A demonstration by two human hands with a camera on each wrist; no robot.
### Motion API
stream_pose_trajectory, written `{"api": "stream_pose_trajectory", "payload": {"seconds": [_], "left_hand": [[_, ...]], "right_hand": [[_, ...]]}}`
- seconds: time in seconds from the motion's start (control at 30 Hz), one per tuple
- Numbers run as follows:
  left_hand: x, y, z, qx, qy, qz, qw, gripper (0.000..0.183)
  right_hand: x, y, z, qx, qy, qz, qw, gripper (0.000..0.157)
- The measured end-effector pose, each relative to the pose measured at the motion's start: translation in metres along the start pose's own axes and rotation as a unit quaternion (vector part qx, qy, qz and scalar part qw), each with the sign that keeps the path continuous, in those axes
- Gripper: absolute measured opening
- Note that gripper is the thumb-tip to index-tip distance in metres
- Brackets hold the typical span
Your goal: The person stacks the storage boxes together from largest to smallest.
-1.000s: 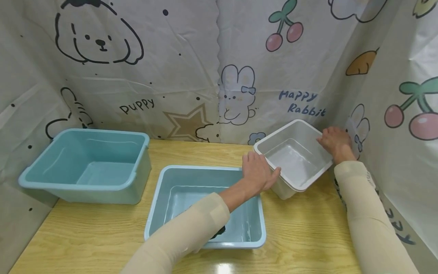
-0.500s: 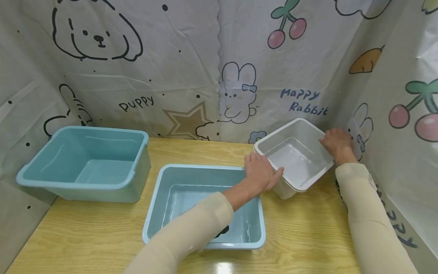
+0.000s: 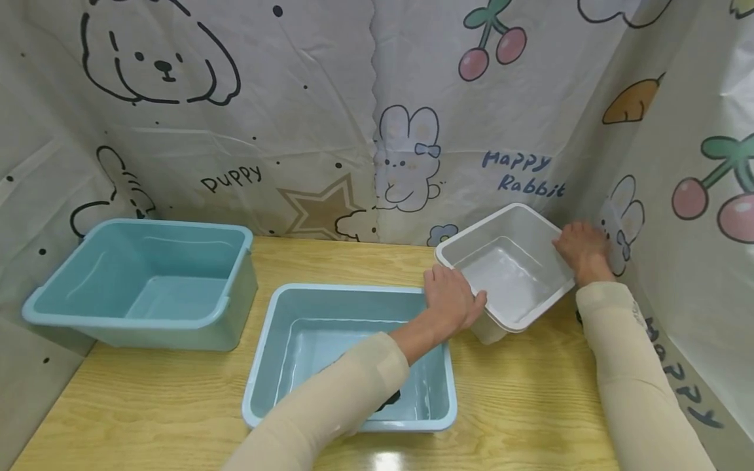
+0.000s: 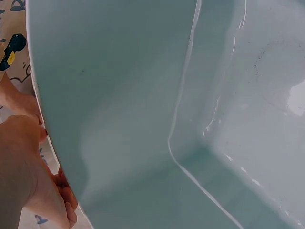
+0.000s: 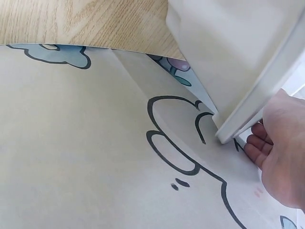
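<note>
White plastic bin (image 3: 501,278) — open-topped and rectangular — is occupying the far right of the scene, one corner pointing toward the near side. Behind it, a printed sheet (image 3: 330,134) is hanging across the far side and down the left and right. Beneath, the wood-grain table (image 3: 159,399) is carrying three containers. At the far left a teal plastic tub (image 3: 165,335) is standing; at the near centre a light-blue basin (image 3: 341,304) is sitting, with the left sleeve (image 3: 336,399) passing above it.

Smaller than both, the white bin is being gripped by two hands. The left hand (image 3: 450,302) is holding its near-left rim: the thumb is lying along the edge and the other fingers are bending there, tips partly hidden. The right hand (image 3: 584,252) is grasping the far-right rim, and the right wrist view is showing its fingers (image 5: 259,142) curling beneath the outer lip. Whether the base is resting on the wood, I cannot tell.

Doing this well is probably calling for an even pull from both sides, so that the rim isn't twisting — such plastic walls may be flexing if squeezed hard. Some room between the right knuckles and the sheet would be helping, and the left forearm should be riding above the basin's rim.

Smallest, a dark item (image 3: 391,399) is showing inside the basin, too covered by the sleeve to identify.
</note>
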State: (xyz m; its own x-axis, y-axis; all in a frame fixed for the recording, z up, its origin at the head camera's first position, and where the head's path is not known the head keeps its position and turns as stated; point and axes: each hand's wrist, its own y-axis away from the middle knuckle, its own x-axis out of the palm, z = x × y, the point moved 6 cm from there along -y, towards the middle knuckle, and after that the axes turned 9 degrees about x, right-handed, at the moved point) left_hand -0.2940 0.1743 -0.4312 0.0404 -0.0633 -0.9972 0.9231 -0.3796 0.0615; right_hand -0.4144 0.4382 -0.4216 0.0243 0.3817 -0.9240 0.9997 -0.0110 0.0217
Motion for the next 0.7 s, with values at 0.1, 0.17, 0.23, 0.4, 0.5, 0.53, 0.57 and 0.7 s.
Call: {"api": "stream_pose_trajectory", "payload": {"seconds": [0.1, 0.17, 0.23, 0.4, 0.5, 0.53, 0.57, 0.7], "left_hand": [[-0.001, -0.001, 0.000, -0.005, -0.006, -0.003, 1.0000, 0.072], [-0.001, -0.002, 0.001, -0.008, -0.011, -0.005, 0.9999, 0.073], [-0.001, -0.004, 0.002, -0.014, -0.012, -0.006, 0.9998, 0.074], [0.002, -0.007, 0.006, -0.026, -0.005, -0.002, 0.9997, 0.078], [0.006, -0.009, 0.008, -0.029, -0.006, 0.002, 0.9996, 0.083], [0.007, -0.010, 0.009, -0.030, -0.005, 0.004, 0.9995, 0.085], [0.008, -0.011, 0.009, -0.031, -0.006, 0.006, 0.9995, 0.087], [0.011, -0.012, 0.011, -0.035, -0.002, 0.014, 0.9993, 0.085]], "right_hand": [[0.001, 0.001, -0.002, -0.015, 0.020, 0.004, 1.000, 0.022], [0.002, 0.002, -0.003, -0.028, 0.037, 0.006, 0.999, 0.019], [0.004, 0.004, -0.005, -0.043, 0.050, 0.006, 0.998, 0.024], [0.005, 0.009, -0.006, -0.056, 0.058, 0.001, 0.997, 0.039], [0.005, 0.010, -0.004, -0.057, 0.060, 0.005, 0.997, 0.048], [0.006, 0.010, -0.004, -0.056, 0.062, 0.008, 0.996, 0.049], [0.006, 0.011, -0.003, -0.057, 0.064, 0.010, 0.996, 0.050], [0.007, 0.013, -0.002, -0.054, 0.070, 0.018, 0.996, 0.043]]}}
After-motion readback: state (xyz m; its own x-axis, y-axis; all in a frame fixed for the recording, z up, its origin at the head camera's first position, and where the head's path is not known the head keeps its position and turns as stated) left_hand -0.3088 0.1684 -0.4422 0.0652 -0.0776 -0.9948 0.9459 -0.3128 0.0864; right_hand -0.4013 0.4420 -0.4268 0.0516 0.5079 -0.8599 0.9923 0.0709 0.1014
